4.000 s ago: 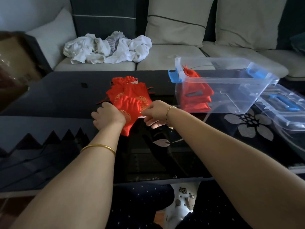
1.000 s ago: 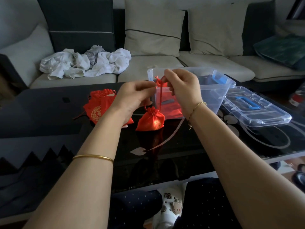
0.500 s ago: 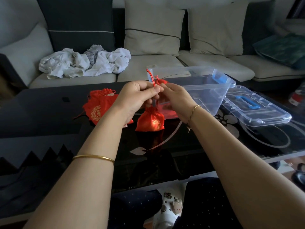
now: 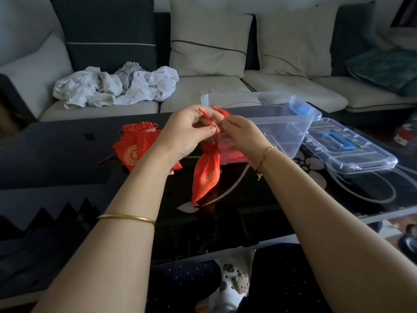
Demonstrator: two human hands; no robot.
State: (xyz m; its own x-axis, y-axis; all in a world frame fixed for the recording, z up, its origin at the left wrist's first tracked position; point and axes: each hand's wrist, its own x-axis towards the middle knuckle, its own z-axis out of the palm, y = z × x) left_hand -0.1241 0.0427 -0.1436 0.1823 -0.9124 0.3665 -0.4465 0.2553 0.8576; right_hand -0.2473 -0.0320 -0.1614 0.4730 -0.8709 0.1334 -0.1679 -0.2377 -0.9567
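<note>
The pouch is red satin with a gold round emblem printed low on its body. Its neck is gathered tight, so the cloth hangs long and narrow, tilted, with the lower tip pointing down and left. It hangs over the middle of the table; whether the tip touches the glass cannot be told.

From the neck a thin red cord runs up to both hands. The left hand pinches it between thumb and forefinger, with the knotted ends sticking up above the fingers. The right hand, just beside it, pinches the same cord with its fingertips.

More red pouches lie in a pile toward the table's far left. A clear bin with blue latches stands at the far edge behind the hands, and red cloth shows through its wall. Its lid lies flat near the right edge.
</note>
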